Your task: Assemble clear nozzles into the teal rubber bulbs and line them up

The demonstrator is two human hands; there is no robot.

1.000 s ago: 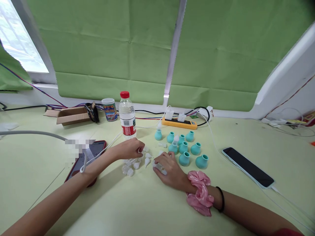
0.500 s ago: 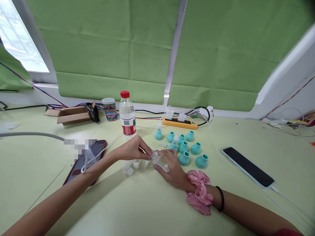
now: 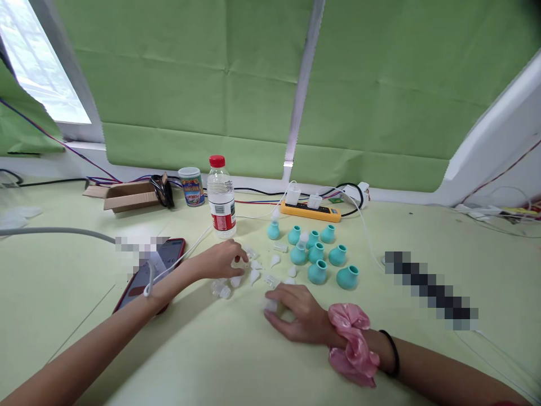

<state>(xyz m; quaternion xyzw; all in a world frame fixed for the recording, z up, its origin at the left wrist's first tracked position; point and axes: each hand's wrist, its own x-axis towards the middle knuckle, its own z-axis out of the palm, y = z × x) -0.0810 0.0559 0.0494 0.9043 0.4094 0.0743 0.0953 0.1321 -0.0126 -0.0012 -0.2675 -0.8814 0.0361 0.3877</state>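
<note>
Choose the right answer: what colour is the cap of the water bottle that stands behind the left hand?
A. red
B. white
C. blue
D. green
A: the water bottle stands upright beyond the left hand, and its cap is plainly red.

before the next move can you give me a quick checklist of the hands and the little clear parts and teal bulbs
1. Left hand on the pile of clear tips: ok, fingers curled over pieces at its far edge.
2. Right hand holding a clear piece: ok, pinched at the fingertips, low over the table.
3. Which piece the left hand grips: cannot tell, fingers hide it.
4. Teal bulbs upright and within reach: ok, clustered just beyond the right hand.
5. Water bottle clear of the left hand: ok, upright and capped behind it.
6. White cable clear of the left arm: not ok, it runs beside the wrist.
</note>
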